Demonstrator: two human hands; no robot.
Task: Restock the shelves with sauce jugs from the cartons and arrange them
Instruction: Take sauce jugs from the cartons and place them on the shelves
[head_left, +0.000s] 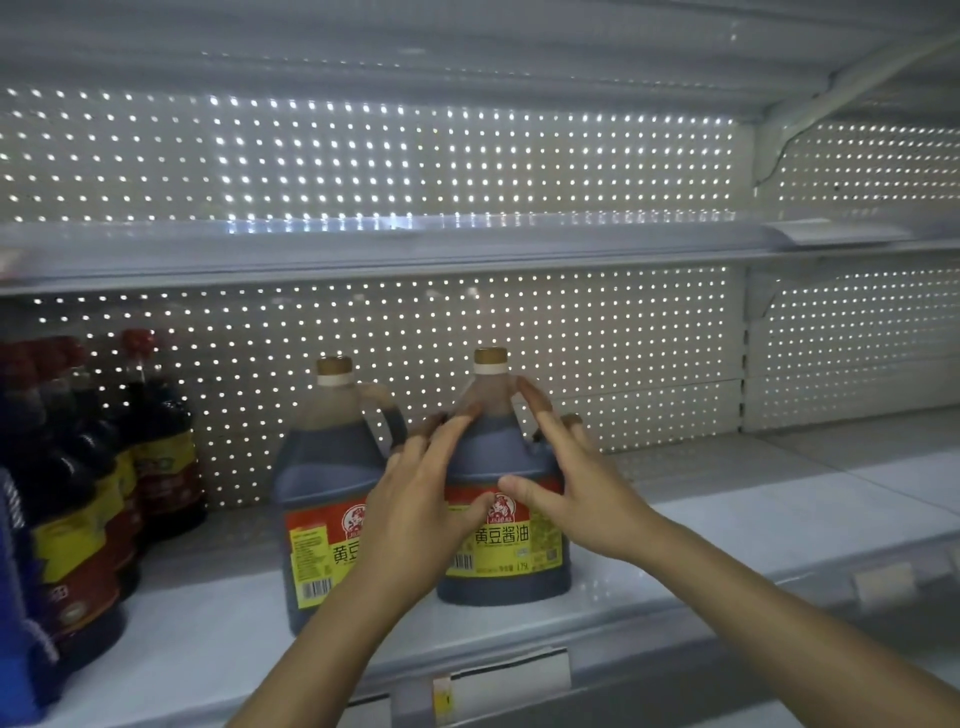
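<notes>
Two dark sauce jugs with gold caps and red-and-yellow labels stand upright on the white shelf (218, 639). The right jug (503, 571) sits between both my hands. My left hand (434, 499) lies against its left shoulder with straight fingers and the thumb on the label. My right hand (571, 483) presses its right side, fingers straight and reaching up toward the handle. The left jug (322, 467) stands just beside it, partly hidden behind my left forearm. No carton is in view.
Several dark sauce bottles with red caps (93, 493) crowd the shelf's left end. A perforated back panel (623, 364) closes the rear. Bare shelf stretches right of the jugs. An upper shelf (467, 249) hangs overhead. Price tags (509, 675) line the front edge.
</notes>
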